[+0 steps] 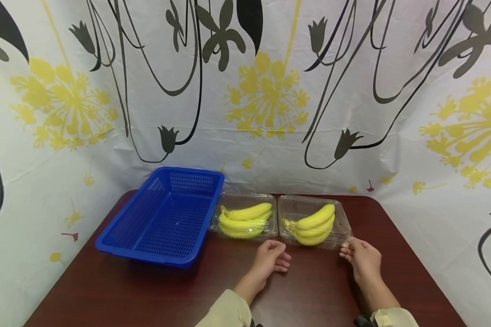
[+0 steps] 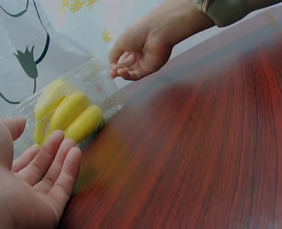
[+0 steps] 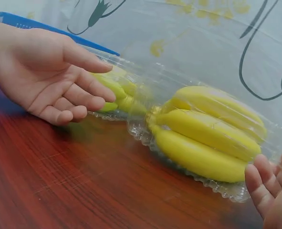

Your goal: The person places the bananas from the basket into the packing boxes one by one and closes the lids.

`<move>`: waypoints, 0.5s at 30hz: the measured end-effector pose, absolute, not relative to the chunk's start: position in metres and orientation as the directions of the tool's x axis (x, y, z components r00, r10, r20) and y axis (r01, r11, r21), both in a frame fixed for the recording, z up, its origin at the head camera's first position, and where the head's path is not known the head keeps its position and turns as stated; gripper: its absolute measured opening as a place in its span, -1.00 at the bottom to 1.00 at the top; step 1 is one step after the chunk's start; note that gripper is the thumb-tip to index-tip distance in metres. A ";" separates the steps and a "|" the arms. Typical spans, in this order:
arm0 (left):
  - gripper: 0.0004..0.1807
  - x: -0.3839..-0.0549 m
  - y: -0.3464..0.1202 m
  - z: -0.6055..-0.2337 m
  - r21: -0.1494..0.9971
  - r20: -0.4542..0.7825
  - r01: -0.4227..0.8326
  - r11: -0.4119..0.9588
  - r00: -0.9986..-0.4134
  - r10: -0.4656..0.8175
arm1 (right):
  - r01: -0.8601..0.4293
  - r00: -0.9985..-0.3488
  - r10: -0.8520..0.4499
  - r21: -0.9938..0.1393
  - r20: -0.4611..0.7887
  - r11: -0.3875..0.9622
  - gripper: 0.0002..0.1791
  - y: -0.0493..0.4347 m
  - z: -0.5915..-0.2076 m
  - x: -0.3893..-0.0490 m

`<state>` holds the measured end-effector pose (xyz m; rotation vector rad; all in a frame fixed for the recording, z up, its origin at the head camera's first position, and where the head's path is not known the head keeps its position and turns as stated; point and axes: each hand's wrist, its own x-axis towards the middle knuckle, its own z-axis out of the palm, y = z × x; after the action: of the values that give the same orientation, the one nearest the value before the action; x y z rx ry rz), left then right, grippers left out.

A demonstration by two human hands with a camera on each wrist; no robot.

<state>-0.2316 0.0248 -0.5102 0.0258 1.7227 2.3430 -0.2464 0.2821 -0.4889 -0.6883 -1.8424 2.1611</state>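
Two clear plastic clamshell boxes stand side by side at the back of the table. A bunch of yellow bananas (image 1: 313, 225) lies inside the right box (image 1: 343, 220), and another bunch (image 1: 245, 221) lies inside the left box (image 1: 245, 198). At the right box's near right corner, my right hand (image 1: 365, 260) pinches the edge between thumb and curled fingers; the left wrist view also shows this grip. My left hand (image 1: 267, 261) hovers just in front of the boxes, palm turned inward, fingers relaxed and holding nothing. In the right wrist view the left hand's fingers (image 3: 83, 93) are apart from the right box.
A blue perforated plastic basket (image 1: 217, 200) sits at the left, next to the left box. The dark red wooden table (image 1: 303, 290) ends at a patterned cloth (image 1: 266, 168) hanging behind and along both sides.
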 end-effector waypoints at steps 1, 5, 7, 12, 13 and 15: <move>-0.76 -0.232 0.024 -0.511 0.941 -0.120 -0.177 -0.288 -0.972 0.203 | 0.141 -0.867 0.446 -0.968 -0.221 -0.205 -0.76 0.282 -0.489 -0.246; -0.77 -0.232 0.021 -0.513 0.931 -0.110 -0.177 -0.320 -0.970 0.217 | 0.139 -0.864 0.455 -0.970 -0.217 -0.200 -0.81 0.282 -0.490 -0.248; -0.77 -0.232 0.020 -0.514 0.927 -0.104 -0.175 -0.331 -0.970 0.222 | 0.122 -0.861 0.469 -0.975 -0.196 -0.184 -0.83 0.281 -0.491 -0.250; -0.77 -0.233 0.018 -0.517 0.921 -0.094 -0.173 -0.349 -0.968 0.233 | 0.074 -0.846 0.523 -0.994 -0.107 -0.084 -0.88 0.277 -0.491 -0.252; -0.78 -0.233 0.017 -0.518 0.920 -0.093 -0.174 -0.352 -0.968 0.234 | 0.066 -0.844 0.529 -0.996 -0.088 -0.061 -0.88 0.277 -0.491 -0.252; -0.79 -0.233 0.017 -0.519 0.917 -0.091 -0.174 -0.359 -0.967 0.237 | 0.061 -0.838 0.541 -0.997 -0.071 -0.038 -0.88 0.277 -0.491 -0.253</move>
<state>-0.2334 0.0171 -0.5189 0.0823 1.6086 2.4012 -0.2526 0.2765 -0.4908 -0.6349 -1.9010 1.9392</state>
